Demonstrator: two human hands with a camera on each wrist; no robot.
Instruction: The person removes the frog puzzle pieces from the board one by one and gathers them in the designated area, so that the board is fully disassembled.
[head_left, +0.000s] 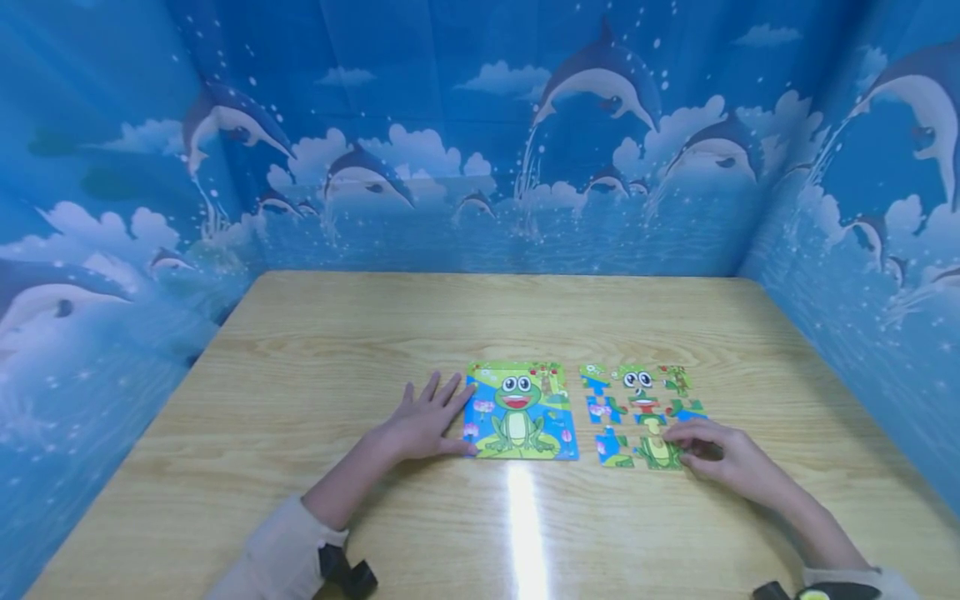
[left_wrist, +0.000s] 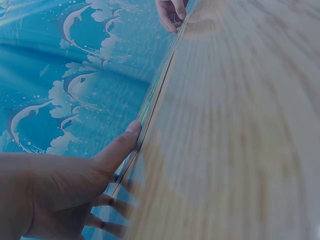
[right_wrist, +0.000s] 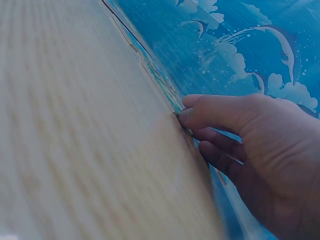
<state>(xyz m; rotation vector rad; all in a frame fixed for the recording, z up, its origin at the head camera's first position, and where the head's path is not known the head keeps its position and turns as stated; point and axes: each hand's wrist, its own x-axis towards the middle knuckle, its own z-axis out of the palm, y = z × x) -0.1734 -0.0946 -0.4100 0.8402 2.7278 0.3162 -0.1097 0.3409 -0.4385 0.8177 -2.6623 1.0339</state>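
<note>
A frog picture board point(head_left: 521, 412) lies flat on the table, its picture whole. My left hand point(head_left: 429, 423) is spread flat at its left side, with fingertips and thumb at the edge. To the right lie several separate frog jigsaw pieces, set in loose rows with gaps. Two eyes show on the top middle piece point(head_left: 637, 377). My right hand point(head_left: 723, 457) is at the lower right of these pieces, thumb and forefinger pinching the edge of the frog-body jigsaw piece point(head_left: 658, 452). In the right wrist view the thumb point(right_wrist: 192, 119) lies against that thin edge.
The wooden table point(head_left: 375, 325) stretches around both picture areas. A blue dolphin-print curtain point(head_left: 450, 225) hangs behind the table and along both sides. A bright light reflection point(head_left: 525, 533) runs toward the table's near side.
</note>
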